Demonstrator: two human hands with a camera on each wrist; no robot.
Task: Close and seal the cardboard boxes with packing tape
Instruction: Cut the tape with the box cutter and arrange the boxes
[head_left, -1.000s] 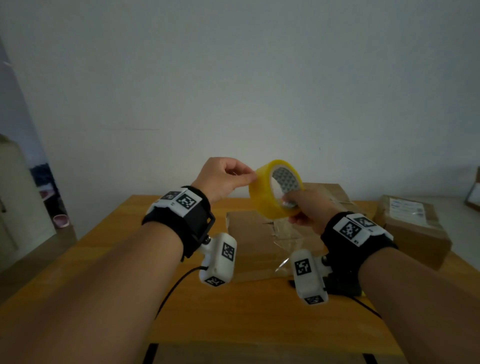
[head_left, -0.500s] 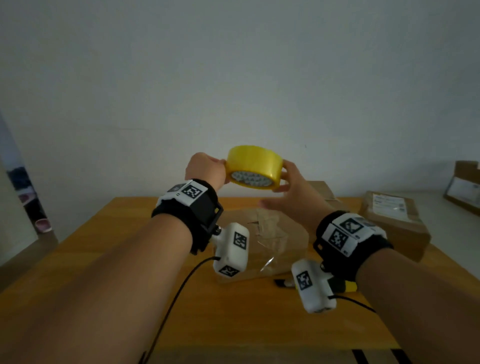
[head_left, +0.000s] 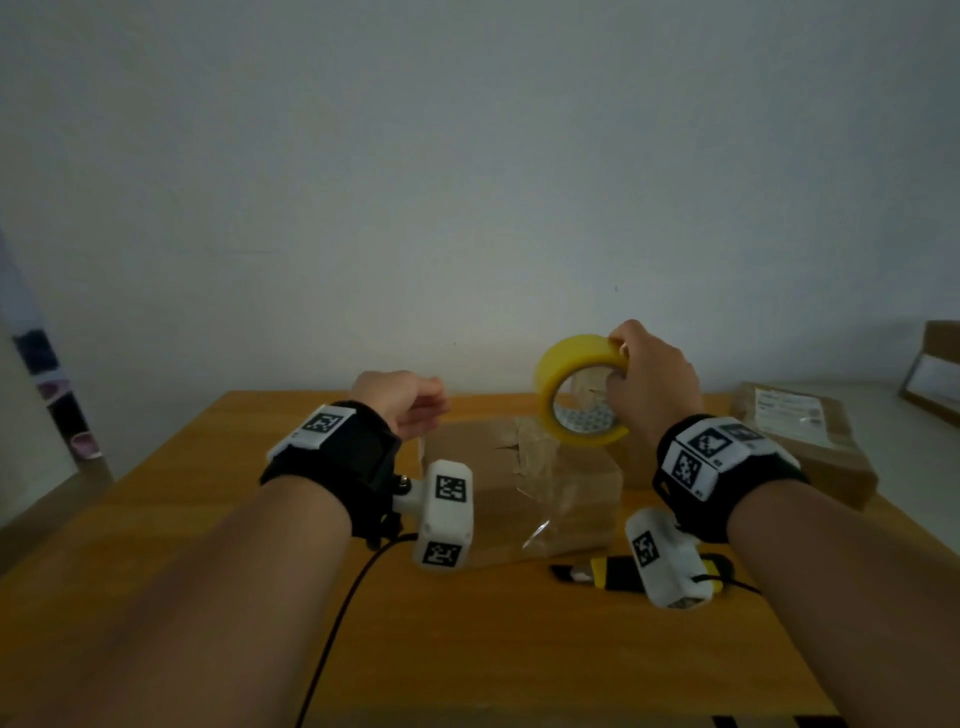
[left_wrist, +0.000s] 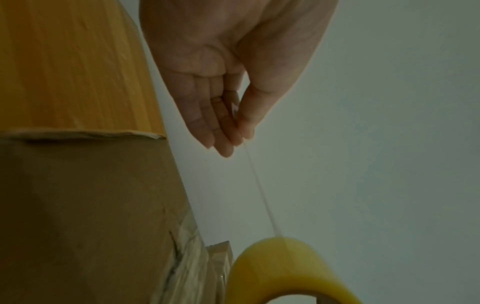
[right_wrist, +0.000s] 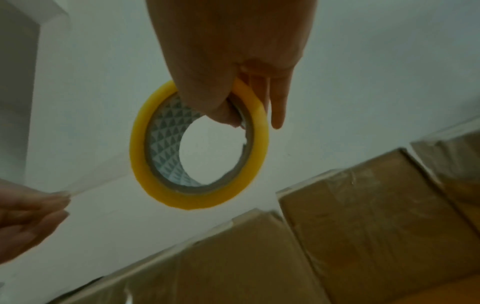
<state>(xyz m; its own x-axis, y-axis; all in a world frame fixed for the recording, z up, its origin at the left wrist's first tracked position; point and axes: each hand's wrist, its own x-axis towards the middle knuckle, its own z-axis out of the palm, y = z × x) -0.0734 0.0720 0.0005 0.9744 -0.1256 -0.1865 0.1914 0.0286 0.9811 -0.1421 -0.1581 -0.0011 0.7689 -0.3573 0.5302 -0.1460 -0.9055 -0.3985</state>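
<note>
right hand (head_left: 652, 379) grips the tape roll (head_left: 576, 389), left hand (head_left: 402, 402) pinches its free end; keep the strip taut over the box (head_left: 524, 493).

Tape roll (head_left: 558, 387) glossy yellow plastic; box (head_left: 524, 499) matt cardboard (crinkled clear film); table (head_left: 467, 649) smooth wood.

Clear tape strip (left_wrist: 259, 191) from the tape roll (head_left: 582, 389): near invisible in head view, a thin edge-on line at left wrist. Roll's near rim hidden behind right hand (head_left: 652, 382). Knife (head_left: 605, 571) below roll partly covered by wrist camera. Far-right box (head_left: 935, 369) cut by frame edge.
</note>
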